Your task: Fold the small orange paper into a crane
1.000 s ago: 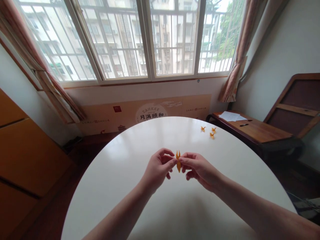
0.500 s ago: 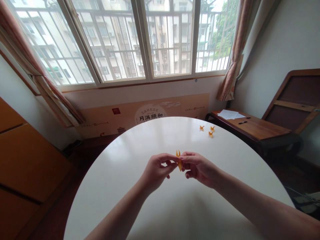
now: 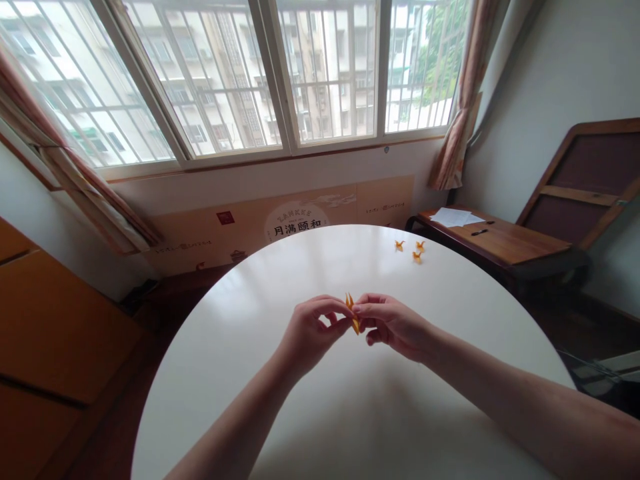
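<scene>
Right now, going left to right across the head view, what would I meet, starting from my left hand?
Your left hand, folded orange piece, right hand, white papers, wood-framed panel.

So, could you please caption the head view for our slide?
Fingers pinch folded orange paper over a white table, three origami cranes beyond.

The left grip [image 3: 311, 330] and right grip [image 3: 395, 323] are bare, slim-fingered human hands; left forearm [image 3: 245, 413] and right forearm [image 3: 505, 390] are bare, widening from narrow wrists.
</scene>
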Demonstrator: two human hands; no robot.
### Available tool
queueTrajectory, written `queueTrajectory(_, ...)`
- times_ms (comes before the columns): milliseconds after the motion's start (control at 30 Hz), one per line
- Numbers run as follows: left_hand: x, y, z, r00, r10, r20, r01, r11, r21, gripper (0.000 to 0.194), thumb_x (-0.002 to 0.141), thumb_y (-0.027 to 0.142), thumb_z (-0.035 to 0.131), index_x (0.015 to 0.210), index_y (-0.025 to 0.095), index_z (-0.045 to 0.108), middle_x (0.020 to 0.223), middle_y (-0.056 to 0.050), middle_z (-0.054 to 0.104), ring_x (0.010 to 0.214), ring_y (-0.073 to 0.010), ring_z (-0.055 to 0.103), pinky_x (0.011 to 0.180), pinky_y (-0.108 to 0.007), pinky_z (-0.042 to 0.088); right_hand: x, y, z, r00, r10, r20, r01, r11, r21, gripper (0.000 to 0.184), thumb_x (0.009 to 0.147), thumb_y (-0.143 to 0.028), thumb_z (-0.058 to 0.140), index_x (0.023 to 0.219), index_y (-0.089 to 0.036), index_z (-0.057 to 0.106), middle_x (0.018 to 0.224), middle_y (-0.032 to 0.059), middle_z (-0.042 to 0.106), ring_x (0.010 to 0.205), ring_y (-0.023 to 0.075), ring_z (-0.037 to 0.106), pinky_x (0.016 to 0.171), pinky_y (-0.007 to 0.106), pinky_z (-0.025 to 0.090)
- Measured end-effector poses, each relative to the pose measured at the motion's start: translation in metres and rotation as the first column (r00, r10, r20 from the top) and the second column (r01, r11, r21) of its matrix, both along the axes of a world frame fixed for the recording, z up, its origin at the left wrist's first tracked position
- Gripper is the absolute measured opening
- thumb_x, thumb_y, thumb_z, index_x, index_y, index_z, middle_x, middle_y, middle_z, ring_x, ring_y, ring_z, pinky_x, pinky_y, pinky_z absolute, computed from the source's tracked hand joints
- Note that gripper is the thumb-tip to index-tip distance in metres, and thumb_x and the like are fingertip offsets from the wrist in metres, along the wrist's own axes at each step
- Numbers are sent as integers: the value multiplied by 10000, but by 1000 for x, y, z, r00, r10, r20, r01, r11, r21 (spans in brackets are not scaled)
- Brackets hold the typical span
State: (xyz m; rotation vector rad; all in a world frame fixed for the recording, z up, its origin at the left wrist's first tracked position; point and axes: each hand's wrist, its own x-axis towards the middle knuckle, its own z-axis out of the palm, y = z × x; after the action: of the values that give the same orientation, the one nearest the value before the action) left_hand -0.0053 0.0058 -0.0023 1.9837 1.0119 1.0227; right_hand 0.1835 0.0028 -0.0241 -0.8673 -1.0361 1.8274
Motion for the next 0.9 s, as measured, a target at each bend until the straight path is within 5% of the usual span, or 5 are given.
queueTrajectory(300, 6, -2, -2, 981, 39, 191, 6, 974, -225, 172, 774, 314, 707, 817, 147, 700, 719, -50, 668, 633, -160, 591, 430, -213, 497, -4, -1, 1, 999, -32, -11, 32, 999, 38, 286, 681, -345, 820, 787, -154, 637, 725, 8, 603, 672, 112, 550, 521, 191, 431)
queueTrajectory(567, 14, -6, -1, 908, 228, 352, -54, 896, -441, 274, 649, 365, 807, 753, 128, 716, 625, -22, 639, 544, -109, 532, 411, -174, 396, -7, -1, 0, 980, -159, 115, 133, 970, 203, 271, 679, -383, 798, 752, -154, 674, 727, 32, 643, 662, 132, 556, 523, 212, 431)
queueTrajectory(900, 14, -2, -2, 879, 307, 365, -100, 867, -488, 218, 603, 302, 817, 707, 135, 724, 610, -21, 652, 518, -96, 511, 415, -176, 354, -7, 2, -6, 967, -168, 189, 103, 944, 313, 288, 746, -419, 767, 824, -146, 720, 769, 57, 670, 659, 140, 584, 514, 216, 447)
